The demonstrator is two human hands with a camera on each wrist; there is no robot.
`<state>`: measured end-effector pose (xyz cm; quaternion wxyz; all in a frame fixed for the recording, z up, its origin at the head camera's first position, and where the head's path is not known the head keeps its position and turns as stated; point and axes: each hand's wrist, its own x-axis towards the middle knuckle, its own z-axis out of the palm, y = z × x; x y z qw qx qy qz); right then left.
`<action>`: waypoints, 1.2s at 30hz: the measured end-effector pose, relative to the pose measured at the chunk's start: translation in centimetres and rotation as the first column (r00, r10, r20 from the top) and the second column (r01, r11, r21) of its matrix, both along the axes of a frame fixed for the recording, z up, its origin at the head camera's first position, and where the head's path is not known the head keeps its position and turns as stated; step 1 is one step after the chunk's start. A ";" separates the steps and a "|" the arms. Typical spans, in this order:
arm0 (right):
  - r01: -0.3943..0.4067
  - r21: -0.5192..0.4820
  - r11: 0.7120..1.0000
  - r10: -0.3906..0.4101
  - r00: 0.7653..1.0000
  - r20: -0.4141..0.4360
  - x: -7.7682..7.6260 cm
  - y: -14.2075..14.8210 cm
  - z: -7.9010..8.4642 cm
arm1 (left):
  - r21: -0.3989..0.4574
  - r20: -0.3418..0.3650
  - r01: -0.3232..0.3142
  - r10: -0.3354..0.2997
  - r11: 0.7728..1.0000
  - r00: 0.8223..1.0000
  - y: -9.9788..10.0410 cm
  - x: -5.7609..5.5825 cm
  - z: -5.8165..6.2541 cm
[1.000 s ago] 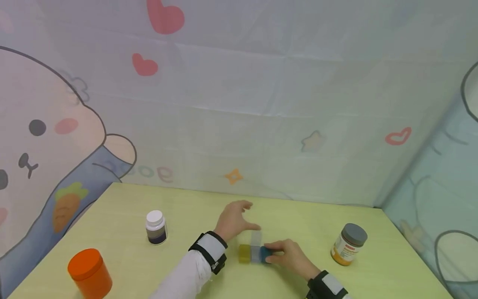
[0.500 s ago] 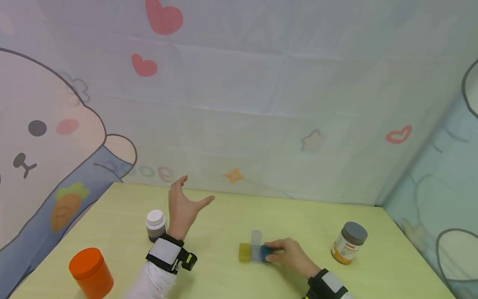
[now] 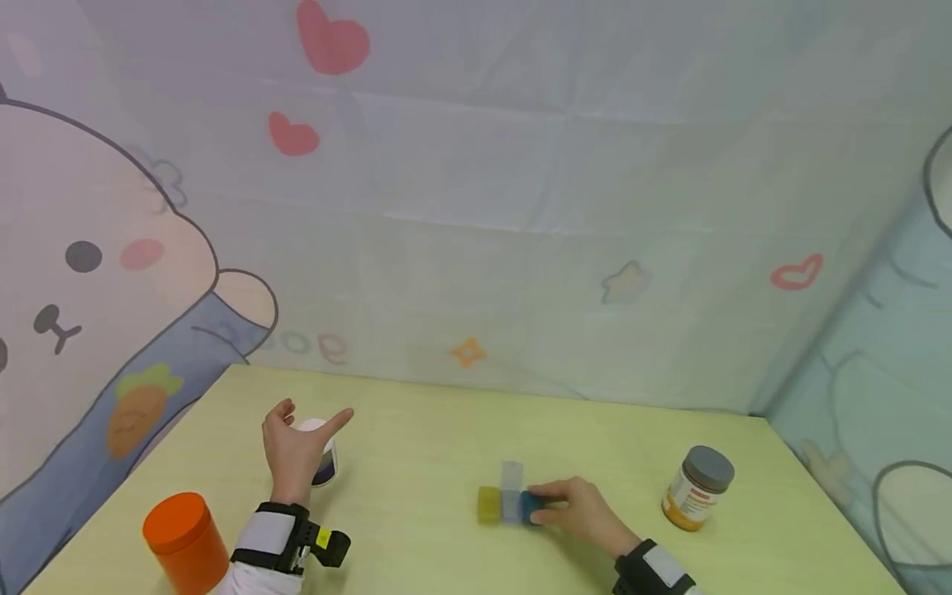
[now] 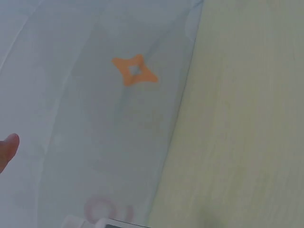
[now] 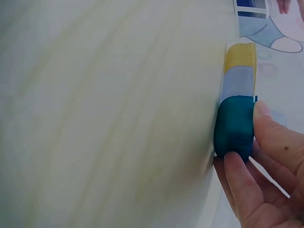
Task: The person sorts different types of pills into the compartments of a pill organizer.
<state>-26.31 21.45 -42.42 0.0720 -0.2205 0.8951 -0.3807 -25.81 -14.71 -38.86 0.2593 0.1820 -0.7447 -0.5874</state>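
A small pill organizer with a yellow, a clear and a blue compartment [image 3: 511, 506] lies on the table in the head view. Its clear middle lid [image 3: 511, 473] stands flipped back. My right hand [image 3: 583, 514] pinches the blue end between thumb and fingers, which the right wrist view shows close up on the teal box end [image 5: 234, 126]. Over on the left, my left hand [image 3: 292, 456] reaches with thumb and fingers spread around a white-capped pill bottle [image 3: 326, 471], partly hidden behind the hand. Only one fingertip [image 4: 8, 149] enters the left wrist view.
An orange jar [image 3: 186, 541] stands at the front left, close to the left forearm. A grey-lidded supplement jar [image 3: 697, 487] is to the right of the right hand. Behind the yellow-green table [image 3: 416, 446] hangs a printed cloth [image 3: 476, 207].
My left hand has moved left from beside the pill organizer to the white-capped bottle, fingers spread. The right hand keeps its pinch on the organizer's blue end.
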 end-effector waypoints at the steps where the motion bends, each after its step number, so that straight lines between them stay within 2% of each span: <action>1: 0.001 0.001 1.000 -0.001 1.000 -0.002 0.0 0.1 0.0 | 0.005 0.024 0.009 -0.009 1.000 1.000 -0.1 -0.1 -0.3; 5: 0.001 -0.004 1.000 -0.001 1.000 -0.004 0.0 0.3 0.0 | -0.005 0.107 0.026 -0.026 1.000 0.994 -0.4 -0.4 -1.6; 10: -0.002 -0.010 1.000 0.002 1.000 -0.008 0.0 0.1 0.2 | -0.037 0.161 0.062 -0.056 0.997 0.985 -1.0 -0.5 -3.0; 15: -0.014 -0.001 1.000 0.014 1.000 -0.022 0.0 0.1 0.3 | -0.007 0.212 0.083 -0.079 0.997 0.974 -1.3 -0.5 -3.9; 18: -0.014 0.001 1.000 0.014 1.000 -0.021 0.1 0.1 0.4 | -0.022 0.237 0.083 -0.075 0.996 0.969 -1.4 -0.6 -4.3; 22: -0.011 -0.006 1.000 0.011 1.000 -0.005 0.3 0.1 0.5 | -0.074 0.245 0.079 -0.059 0.994 0.968 -1.3 -0.6 -4.6; 27: -0.011 -0.002 1.000 0.011 1.000 -0.004 0.3 0.1 0.6 | -0.096 0.233 0.072 -0.048 0.993 0.971 -1.3 -0.8 -4.9; 32: -0.015 -0.004 1.000 0.015 1.000 -0.010 0.2 0.2 0.5 | -0.085 0.214 0.078 -0.059 0.993 0.975 -1.3 -0.8 -5.0; 36: -0.016 -0.005 1.000 0.016 1.000 -0.004 0.1 0.2 0.4 | -0.067 0.201 0.089 -0.074 0.994 0.977 -1.3 -0.6 -4.6</action>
